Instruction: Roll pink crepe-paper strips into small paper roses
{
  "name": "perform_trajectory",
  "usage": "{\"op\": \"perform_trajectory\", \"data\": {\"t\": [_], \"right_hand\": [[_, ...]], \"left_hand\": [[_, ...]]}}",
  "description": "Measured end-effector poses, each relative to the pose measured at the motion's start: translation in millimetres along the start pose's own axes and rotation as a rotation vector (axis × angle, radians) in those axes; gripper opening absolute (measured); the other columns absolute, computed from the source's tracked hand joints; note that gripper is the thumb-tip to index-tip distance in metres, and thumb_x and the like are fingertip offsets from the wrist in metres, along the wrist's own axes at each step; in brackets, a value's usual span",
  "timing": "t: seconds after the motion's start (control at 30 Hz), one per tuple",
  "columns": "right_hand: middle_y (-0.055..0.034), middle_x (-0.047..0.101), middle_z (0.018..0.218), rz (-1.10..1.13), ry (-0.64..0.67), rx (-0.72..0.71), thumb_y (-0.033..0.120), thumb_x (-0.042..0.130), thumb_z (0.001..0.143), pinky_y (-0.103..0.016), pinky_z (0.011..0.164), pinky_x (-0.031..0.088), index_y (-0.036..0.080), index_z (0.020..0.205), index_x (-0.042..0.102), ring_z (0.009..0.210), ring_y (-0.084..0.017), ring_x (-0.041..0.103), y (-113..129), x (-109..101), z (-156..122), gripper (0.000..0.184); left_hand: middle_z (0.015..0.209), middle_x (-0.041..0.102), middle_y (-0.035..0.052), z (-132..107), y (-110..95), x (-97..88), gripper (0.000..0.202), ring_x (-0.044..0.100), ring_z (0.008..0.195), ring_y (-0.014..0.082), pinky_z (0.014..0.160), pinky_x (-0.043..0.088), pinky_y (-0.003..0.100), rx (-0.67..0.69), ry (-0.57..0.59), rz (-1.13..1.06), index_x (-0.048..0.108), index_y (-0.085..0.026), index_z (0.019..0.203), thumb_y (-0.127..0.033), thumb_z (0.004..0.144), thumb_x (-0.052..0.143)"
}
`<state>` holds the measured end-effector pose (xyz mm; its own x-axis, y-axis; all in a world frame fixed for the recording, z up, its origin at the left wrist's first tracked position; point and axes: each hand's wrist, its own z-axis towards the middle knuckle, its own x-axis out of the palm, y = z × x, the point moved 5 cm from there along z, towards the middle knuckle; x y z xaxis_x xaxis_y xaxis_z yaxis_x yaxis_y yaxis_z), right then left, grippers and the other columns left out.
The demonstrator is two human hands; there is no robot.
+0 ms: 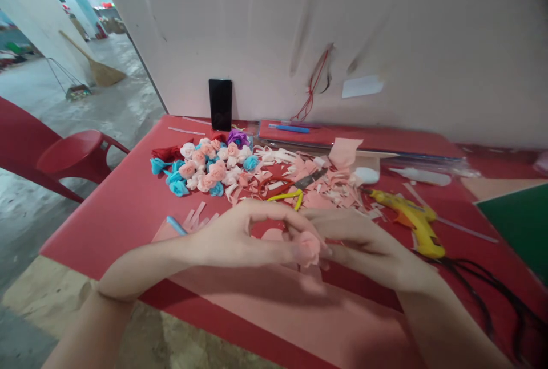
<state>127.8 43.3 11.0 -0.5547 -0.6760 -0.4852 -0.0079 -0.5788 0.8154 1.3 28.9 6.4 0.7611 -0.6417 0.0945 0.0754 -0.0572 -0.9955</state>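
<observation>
A small pink paper rose (309, 248) is held up over the near part of the table. My left hand (233, 235) comes in from the left, its thumb and fingers closed around the rose. From the right, my right hand (368, 246) meets it, fingers bent and pressed to the far and right side of the flower; some fingertips are hidden. Beneath both hands lies a large sheet of pink paper (274, 295). Just beyond them are yellow-handled scissors (295, 195) among pink paper scraps (317, 201).
Finished paper flowers (205, 166) in pink, white and blue are heaped at the left. A yellow glue gun (413, 221) with black cables lies at the right. A phone (221, 104) leans on the white wall panel. A blue pen (289, 129) rests at the back.
</observation>
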Motion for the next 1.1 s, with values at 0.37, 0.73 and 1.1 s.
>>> {"op": "perform_trajectory", "data": {"t": [0.37,0.73,1.1], "right_hand": [[-0.0044,0.059,0.074,0.058,0.013,0.015,0.036,0.037,0.096,-0.024,0.067,0.046,0.017,0.075,0.057,0.072,-0.012,0.057,-2.3,4.4,-3.9,0.035],[-0.0042,0.062,0.073,-0.028,-0.043,0.094,0.041,0.041,0.093,-0.02,0.067,0.049,0.016,0.082,0.064,0.072,-0.011,0.062,-7.0,-1.0,-2.4,0.035],[0.0004,0.063,0.064,-0.028,-0.337,-0.026,0.016,0.057,0.084,-0.022,0.063,0.05,0.022,0.075,0.067,0.068,-0.012,0.06,-2.9,-14.7,-3.0,0.014]], "left_hand": [[0.074,0.07,0.0016,2.1,1.2,-3.3,0.007,0.061,0.079,0.0133,0.077,0.049,0.026,0.013,0.028,0.071,0.072,-0.017,0.08,-0.021,0.078,0.066],[0.075,0.067,0.0013,2.5,1.8,-8.3,0.009,0.057,0.071,0.0115,0.071,0.045,0.025,0.052,-0.041,0.144,0.074,-0.019,0.082,-0.021,0.075,0.068],[0.083,0.064,0.0048,27.4,32.4,-16.8,0.033,0.06,0.074,0.0109,0.066,0.048,0.022,0.181,-0.198,0.715,0.058,-0.013,0.09,-0.025,0.095,0.027]]}}
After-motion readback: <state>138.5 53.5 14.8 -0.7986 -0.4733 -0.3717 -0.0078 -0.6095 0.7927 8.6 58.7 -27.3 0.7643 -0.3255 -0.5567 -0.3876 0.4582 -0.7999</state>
